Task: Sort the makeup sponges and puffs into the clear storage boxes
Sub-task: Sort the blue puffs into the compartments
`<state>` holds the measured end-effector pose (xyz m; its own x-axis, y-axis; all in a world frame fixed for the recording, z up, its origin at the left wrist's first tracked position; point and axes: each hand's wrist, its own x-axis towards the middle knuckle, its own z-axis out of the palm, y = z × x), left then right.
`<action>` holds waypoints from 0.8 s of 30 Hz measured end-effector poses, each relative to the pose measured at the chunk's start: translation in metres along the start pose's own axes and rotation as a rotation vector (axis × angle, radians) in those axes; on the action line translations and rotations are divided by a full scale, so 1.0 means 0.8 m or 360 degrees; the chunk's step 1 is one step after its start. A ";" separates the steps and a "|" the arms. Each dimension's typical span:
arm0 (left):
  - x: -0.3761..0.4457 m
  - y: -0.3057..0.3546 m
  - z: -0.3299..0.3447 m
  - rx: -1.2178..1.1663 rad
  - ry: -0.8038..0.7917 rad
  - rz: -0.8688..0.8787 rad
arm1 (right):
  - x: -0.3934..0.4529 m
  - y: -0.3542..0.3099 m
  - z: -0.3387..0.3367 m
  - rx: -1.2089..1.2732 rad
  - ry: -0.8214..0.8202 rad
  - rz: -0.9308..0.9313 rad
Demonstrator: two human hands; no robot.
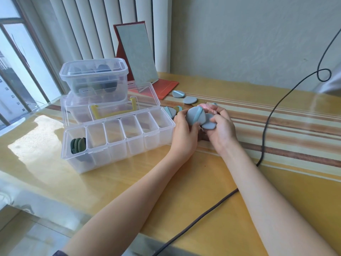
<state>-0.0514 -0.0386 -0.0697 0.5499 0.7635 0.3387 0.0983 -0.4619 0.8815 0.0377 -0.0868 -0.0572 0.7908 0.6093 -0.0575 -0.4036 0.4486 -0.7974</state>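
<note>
The left hand (185,126) is gripping a grey-blue puff (195,115) with a light blue strap, fingers and thumb curled round its edges, at the centre of the frame. The right hand (221,126) is pinching a second grey puff (208,124) that is overlapping the first at its lower right, while something pink (206,106) is showing just behind the fingers. More grey puffs are lying on the surface (184,182): a pair (173,111) just left of the hands, and two others (184,97) further up. To the left, a clear divided box (118,141) is standing with its lid open; its leftmost compartment is holding dark green puffs (78,145) on edge. Behind it, a smaller clear tub (94,78) containing dark puffs is sitting on another clear box. A red-framed mirror (136,56) is leaning upright at upper centre, and a black cable (265,126) is trailing across the right side.
</note>
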 end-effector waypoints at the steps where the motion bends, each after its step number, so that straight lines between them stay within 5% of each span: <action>1: -0.001 0.001 0.000 -0.0017 -0.0005 -0.0010 | -0.001 0.001 0.001 -0.0072 0.0052 -0.0014; 10: -0.005 0.005 -0.004 -0.0172 -0.0065 -0.0049 | 0.016 0.009 -0.008 0.0101 0.0243 -0.0078; 13: -0.004 0.004 -0.004 -0.0154 -0.0054 -0.0045 | 0.010 0.002 -0.009 0.0199 0.0084 -0.0020; 19: -0.003 0.002 -0.002 -0.0204 -0.0023 -0.0038 | -0.003 -0.006 -0.005 -0.0288 -0.0374 -0.0134; 24: -0.005 0.002 -0.002 -0.0182 -0.0029 -0.0024 | 0.006 0.004 -0.013 -0.0792 -0.0352 -0.0284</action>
<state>-0.0548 -0.0415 -0.0687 0.5642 0.7612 0.3197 0.0119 -0.3947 0.9187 0.0450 -0.0894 -0.0661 0.6902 0.6987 0.1883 0.0349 0.2278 -0.9731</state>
